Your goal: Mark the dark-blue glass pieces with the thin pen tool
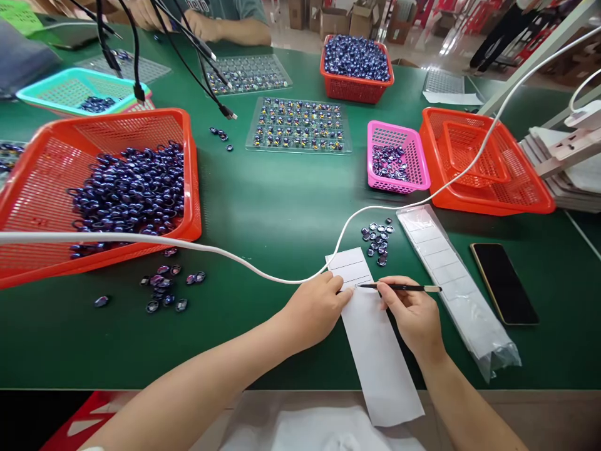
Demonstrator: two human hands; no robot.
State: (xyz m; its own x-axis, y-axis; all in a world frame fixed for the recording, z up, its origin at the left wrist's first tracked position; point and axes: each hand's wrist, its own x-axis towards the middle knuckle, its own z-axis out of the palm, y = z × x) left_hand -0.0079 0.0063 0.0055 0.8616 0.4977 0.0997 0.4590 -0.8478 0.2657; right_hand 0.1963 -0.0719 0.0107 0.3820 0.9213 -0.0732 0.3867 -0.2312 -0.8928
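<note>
A long white paper strip [375, 351] with black lines across its upper part lies on the green table, its lower end reaching past the near edge. My left hand [317, 310] rests on the strip's left edge, thumb and fingers bent together; whether anything is between them is hidden. Between the thumb and fingers of my right hand [413, 313] is a thin black tool [404, 287] with a pale end. Its tip touches the strip beside my left thumb. A white cable [282, 280] runs just above my left hand.
Small dark oval pieces [377, 238] lie beyond the strip. A plastic-wrapped strip pack [451, 275] and a phone [504, 283] lie right. Left is a red basket [195, 181] of dark rings; a pink basket [421, 156] stands behind. Black cables [136, 56] hang upper left; a person's hand [201, 26] is across the table.
</note>
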